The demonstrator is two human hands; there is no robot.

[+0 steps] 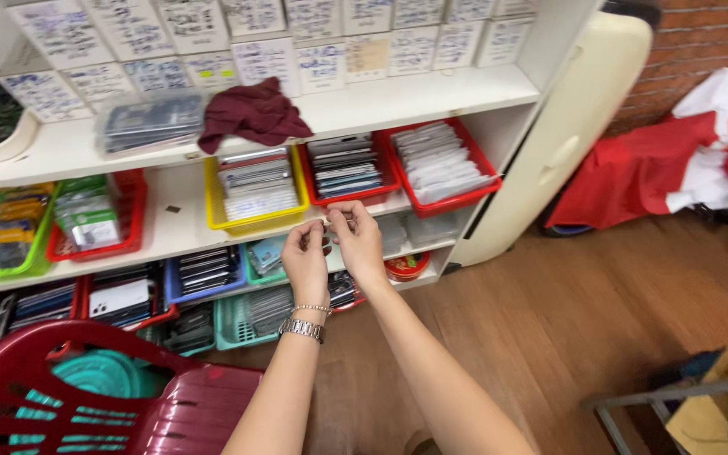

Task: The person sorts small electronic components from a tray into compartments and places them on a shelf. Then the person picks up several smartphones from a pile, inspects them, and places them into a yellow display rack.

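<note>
My left hand, with a metal watch on its wrist, and my right hand meet in front of the white shelf unit. Their fingertips pinch a tiny object between them, too small to identify. They hover just below a yellow basket and a red basket, both filled with stacked flat phone-like items.
Another red basket of white packets, green, blue and red baskets fill lower shelves. A maroon cloth lies on the upper shelf below rows of labelled white boxes. A maroon plastic chair is near left, a cream appliance right, wooden floor.
</note>
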